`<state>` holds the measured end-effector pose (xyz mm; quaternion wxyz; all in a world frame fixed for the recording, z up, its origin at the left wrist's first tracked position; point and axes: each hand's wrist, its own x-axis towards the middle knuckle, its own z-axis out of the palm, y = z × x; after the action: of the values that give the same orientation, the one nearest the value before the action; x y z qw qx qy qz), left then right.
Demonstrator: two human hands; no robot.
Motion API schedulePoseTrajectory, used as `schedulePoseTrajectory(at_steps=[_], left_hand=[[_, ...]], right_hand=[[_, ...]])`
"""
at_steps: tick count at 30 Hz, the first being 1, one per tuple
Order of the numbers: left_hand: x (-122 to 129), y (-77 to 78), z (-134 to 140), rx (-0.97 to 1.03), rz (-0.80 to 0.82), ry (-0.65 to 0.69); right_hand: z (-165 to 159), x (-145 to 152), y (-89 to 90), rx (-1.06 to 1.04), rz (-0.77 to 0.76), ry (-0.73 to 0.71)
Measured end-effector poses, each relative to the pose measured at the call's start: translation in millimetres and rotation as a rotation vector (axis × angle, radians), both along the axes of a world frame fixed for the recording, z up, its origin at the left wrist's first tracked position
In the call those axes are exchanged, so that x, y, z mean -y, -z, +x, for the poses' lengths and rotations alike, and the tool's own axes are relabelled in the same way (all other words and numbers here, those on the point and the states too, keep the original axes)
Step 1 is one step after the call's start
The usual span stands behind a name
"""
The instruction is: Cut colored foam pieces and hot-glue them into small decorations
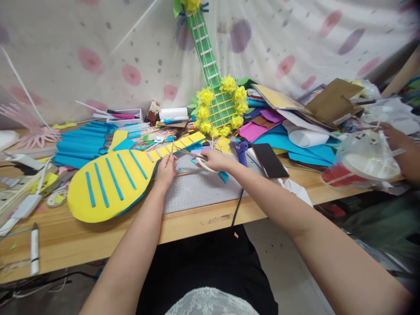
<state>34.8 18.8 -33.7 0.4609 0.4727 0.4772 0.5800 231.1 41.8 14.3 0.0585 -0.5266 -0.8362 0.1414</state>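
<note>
My right hand [215,160] is closed around the pale handles of a pair of scissors [206,166], whose blades point left toward my other hand. Between the fingertips of my left hand [166,169] stands a thin narrow strip [173,148], its colour hard to make out. Both hands are over the grey cutting mat [193,192]. Beside my left hand lies a yellow paper lute [108,183] with blue strips across its rounded body and small pale purple strips along its neck. My left wrist partly covers the lute's right edge.
A green paper guitar [210,74] with yellow flowers leans at the back. Right of my hands are a blue glue gun [242,151], a phone [269,160] and stacked coloured paper. Another person's hand [395,144] is near a bagged tub [361,162]. A marker [34,249] lies front left.
</note>
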Motion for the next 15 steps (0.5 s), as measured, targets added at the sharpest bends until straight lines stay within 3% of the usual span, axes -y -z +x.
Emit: schedulePoseTrajectory(at_steps=[8, 15], left_hand=[[4, -14.4, 0, 0.277, -0.13, 0.06], [7, -22.4, -3, 0.388, -0.188, 0.13]], right_hand=[[1, 3, -1.6, 0.035, -0.015, 0.016], [-6, 8, -3.0, 0.259, 0.014, -0.052]])
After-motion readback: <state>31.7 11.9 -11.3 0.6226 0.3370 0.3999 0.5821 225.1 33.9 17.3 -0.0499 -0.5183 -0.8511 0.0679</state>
